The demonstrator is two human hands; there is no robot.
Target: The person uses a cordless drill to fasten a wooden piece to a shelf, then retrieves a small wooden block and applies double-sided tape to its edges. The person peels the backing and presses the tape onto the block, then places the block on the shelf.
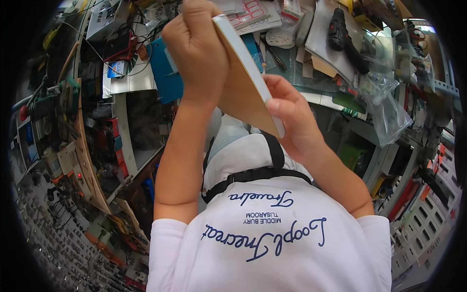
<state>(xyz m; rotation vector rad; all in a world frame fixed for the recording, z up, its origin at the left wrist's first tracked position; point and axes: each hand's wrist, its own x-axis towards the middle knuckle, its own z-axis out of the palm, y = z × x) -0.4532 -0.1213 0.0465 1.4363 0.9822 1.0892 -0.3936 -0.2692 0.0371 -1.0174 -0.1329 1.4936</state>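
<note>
the person at the bench has a flat panel (244, 95) up in front of the waist, tilted, its tan face toward the left arm and its pale edge running down to the right. the right hand (294, 119) has closed on that edge near the lower end, thumb laid on it and the fingers mostly hidden behind. the left hand (199, 53) is curled in close beside the panel's upper end (its fingertips are out of my sight, so i can't tell how tightly it is closed or whether it has hold of anything). beyond the hands the worktop is crowded: a teal sheet (168, 73) just past the left wrist, papers (250, 13) behind the panel, a black cordless drill (337, 31) over to the right, and a clear plastic bag (389, 114) drooping off the front edge, well apart from the right hand.
</note>
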